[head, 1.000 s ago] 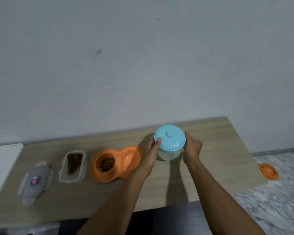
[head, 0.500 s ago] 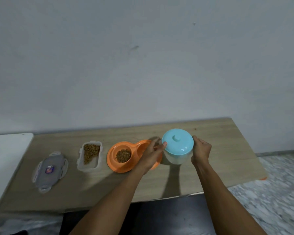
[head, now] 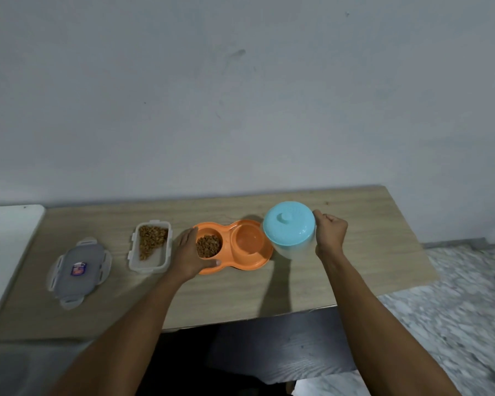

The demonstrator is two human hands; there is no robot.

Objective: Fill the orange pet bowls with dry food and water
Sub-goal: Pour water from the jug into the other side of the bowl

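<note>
Right grip (head: 330, 234) clasping blue-lidded jug (head: 289, 227), left grip (head: 187, 258) holding orange bowls (head: 252, 241) beside it

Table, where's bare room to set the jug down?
Bare: the near strip of table in front of the row, and the right end past the right hand. Crowded: the row from lid through box and bowl to jug.

The light is dim, flat and bluish. Just below my right fingers (head: 325, 221) the jug (head: 289, 227) throws a soft dark shadow toward me across the table (head: 240, 295). Farther right of them the floor (head: 455, 304) is smeared with blur, and the frame's edges bow.
</note>
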